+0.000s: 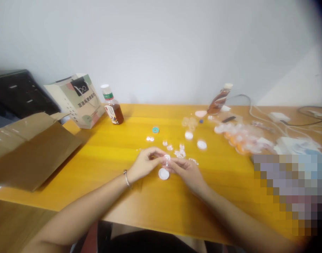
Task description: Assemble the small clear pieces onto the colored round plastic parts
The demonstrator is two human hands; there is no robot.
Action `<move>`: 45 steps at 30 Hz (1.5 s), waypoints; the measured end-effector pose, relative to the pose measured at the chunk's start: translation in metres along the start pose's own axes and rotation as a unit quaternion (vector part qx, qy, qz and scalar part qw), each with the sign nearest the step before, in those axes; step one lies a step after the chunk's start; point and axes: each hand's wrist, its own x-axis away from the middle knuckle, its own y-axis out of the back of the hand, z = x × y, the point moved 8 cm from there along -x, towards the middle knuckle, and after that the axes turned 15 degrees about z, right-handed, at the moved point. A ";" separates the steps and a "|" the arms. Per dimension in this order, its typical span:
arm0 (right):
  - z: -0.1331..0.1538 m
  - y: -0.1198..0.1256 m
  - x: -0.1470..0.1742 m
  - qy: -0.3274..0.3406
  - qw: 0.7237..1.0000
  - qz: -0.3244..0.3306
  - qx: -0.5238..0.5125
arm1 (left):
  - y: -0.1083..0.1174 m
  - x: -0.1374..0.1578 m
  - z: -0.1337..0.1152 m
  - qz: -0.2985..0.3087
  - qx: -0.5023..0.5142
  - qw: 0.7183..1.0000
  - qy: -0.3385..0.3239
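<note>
Near the middle of the table, my left hand (147, 162) and my right hand (185, 171) meet fingertip to fingertip. Between them they pinch a small white openwork piece (166, 157), too blurred to name more exactly. Just below the fingers lies a round white disc (163, 174) with a raised rim. Several similar small white pieces (180, 153) are scattered beyond my right hand. A teal ring with an orange edge (155, 130) and two tiny white discs (150, 139) lie farther back.
On the left stand an open cardboard box (31, 151), a paper bag (79, 102) and a bottle of brown drink (114, 109). Another bottle (219, 100) leans at the back right. White lids (202, 144), a bagged orange-and-white bundle (240, 138) and cables (258, 112) occupy the right.
</note>
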 end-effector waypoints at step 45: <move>-0.017 0.027 -0.003 0.010 0.985 -0.119 -0.124 | 0.036 -0.026 0.013 0.013 0.015 1.000 0.003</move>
